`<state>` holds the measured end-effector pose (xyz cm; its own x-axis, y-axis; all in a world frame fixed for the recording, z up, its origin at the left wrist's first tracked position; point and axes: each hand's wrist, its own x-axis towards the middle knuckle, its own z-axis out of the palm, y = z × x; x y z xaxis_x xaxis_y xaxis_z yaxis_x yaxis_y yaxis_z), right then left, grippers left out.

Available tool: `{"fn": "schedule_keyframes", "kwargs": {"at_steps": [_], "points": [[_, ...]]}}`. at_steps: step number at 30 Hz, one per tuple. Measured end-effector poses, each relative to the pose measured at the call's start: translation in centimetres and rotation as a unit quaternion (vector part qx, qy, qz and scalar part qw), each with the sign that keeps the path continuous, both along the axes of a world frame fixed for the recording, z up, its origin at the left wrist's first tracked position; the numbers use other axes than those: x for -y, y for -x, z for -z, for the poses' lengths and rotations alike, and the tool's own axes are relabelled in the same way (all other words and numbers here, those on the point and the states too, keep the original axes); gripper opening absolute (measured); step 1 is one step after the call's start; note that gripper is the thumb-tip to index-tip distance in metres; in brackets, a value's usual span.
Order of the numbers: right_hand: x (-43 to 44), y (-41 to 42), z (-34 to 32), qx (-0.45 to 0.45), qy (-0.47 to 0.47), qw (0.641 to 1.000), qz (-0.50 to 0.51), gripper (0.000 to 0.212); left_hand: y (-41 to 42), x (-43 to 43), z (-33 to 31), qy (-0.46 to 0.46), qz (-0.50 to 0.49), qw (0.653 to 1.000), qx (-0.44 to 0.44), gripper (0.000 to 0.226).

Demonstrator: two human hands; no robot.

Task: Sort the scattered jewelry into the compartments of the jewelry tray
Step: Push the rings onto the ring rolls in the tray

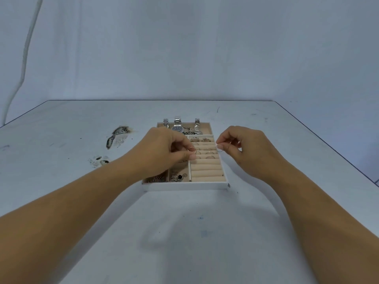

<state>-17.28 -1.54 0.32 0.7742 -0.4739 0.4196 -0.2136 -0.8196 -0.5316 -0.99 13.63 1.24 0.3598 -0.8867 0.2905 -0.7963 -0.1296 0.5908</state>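
A white jewelry tray with beige lining sits mid-table. Its far compartment holds three watches. The right section has padded ring rolls, with several rings tucked in the far rows. Near-left compartments hold earrings and small pieces. My left hand hovers over the tray's left side and pinches a thin ring between thumb and forefinger. My right hand is at the tray's right edge and pinches another thin ring.
The pale table has dark scuffed patches to the left of the tray and a smaller one nearer. The table's right edge runs diagonally. A grey cloth backdrop hangs behind.
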Motion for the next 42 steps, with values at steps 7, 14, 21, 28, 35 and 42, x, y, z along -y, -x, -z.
{"fn": "schedule_keyframes", "kwargs": {"at_steps": [7, 14, 21, 28, 35, 42], "points": [[-0.3, -0.5, 0.2, 0.006, 0.014, 1.0, -0.023, 0.005, -0.1, 0.3, 1.0, 0.05, 0.018, 0.989, 0.141, 0.015], [-0.4, -0.5, 0.2, 0.007, 0.016, 0.999, -0.027, 0.006, 0.4, 0.8, 0.4, -0.006, 0.03, 0.991, 0.127, 0.011], [-0.4, -0.6, 0.2, 0.001, 0.011, 1.0, -0.023, 0.006, -0.2, 1.1, 0.7, -0.021, 0.03, 0.995, 0.094, 0.013], [-0.4, -0.6, 0.1, 0.0, 0.01, 1.0, -0.026, 0.005, 0.0, 1.0, 1.6, 0.03, 0.023, 0.991, 0.129, 0.012], [-0.5, -0.6, 0.2, 0.004, 0.017, 0.999, -0.027, 0.006, 0.0, 1.3, 1.3, -0.011, 0.051, 0.989, 0.138, 0.011], [-0.8, -0.6, 0.2, -0.019, 0.0, 0.999, -0.03, 0.006, -0.3, 0.3, 1.2, -0.031, 0.075, 0.987, 0.142, 0.03]]}}
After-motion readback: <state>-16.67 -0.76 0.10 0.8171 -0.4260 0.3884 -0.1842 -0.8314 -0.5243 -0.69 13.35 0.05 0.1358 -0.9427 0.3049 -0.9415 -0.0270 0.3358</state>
